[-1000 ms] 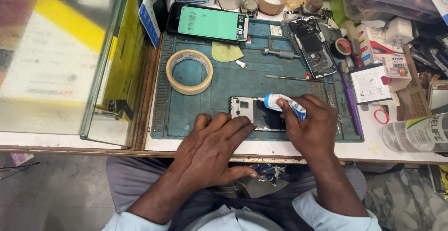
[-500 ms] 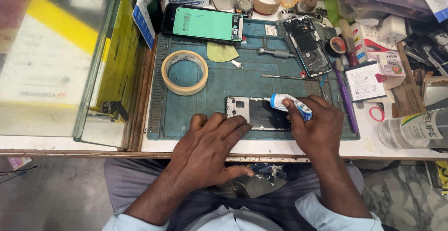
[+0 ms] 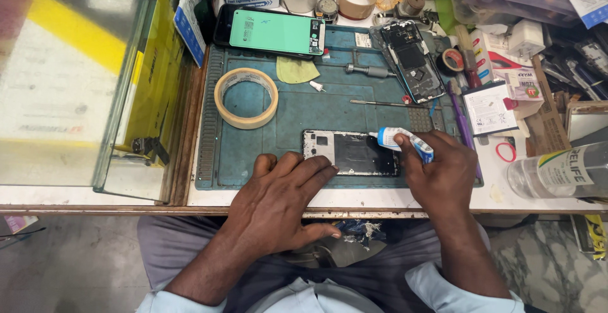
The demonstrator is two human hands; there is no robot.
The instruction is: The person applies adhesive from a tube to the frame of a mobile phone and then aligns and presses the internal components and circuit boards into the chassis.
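a tape roll (image 3: 246, 98), a green-screened phone (image 3: 272, 32), a thin metal tool (image 3: 386, 103) and an opened phone body (image 3: 410, 60) crowd the teal mat (image 3: 304, 117) on the tabletop (image 3: 209, 196), none lying between the hands and the phone frame (image 3: 351, 153). since a second ago the left hand (image 3: 278, 202) stays flat and spread, fingertips on the frame's near left edge, while the right hand (image 3: 443, 174) keeps its grip on the glue tube (image 3: 405, 143). the frame lies near the mat's front edge, long axis left to right, and the tube's nozzle points left, at the frame's top right edge.
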